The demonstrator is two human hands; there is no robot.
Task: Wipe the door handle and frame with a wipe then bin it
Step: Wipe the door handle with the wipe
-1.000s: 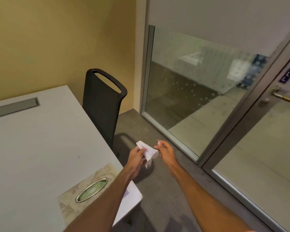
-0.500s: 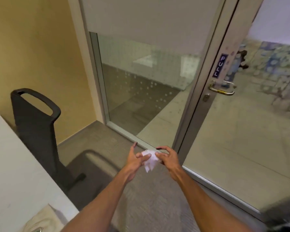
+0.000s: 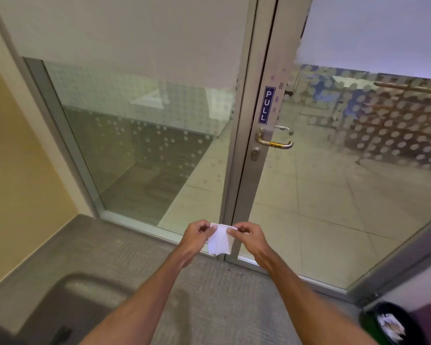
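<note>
Since half a sec ago the view swung right: black chair's gone from sight, door sits dead centre now, and a bin showed up bottom right. Nearest, both forearms reach fwd over open grey carpet w/ plenty of free floor around. Left hand [image 3: 194, 235] and right hand [image 3: 248, 234] sit level and close together, each pinching a top corner of the small white crumpled wipe [image 3: 219, 241] between thumb & fingertips, so it hangs stretched between them. Round black bin [image 3: 373, 322] w/ white scraps inside is well apart, low right. Further out, the grey metal door frame [image 3: 246, 155] runs vertical just past the wipe. Curved brass-toned door handle [image 3: 274, 139] is higher up, below a blue PULL sticker [image 3: 266, 105], nothing touching it.
</note>
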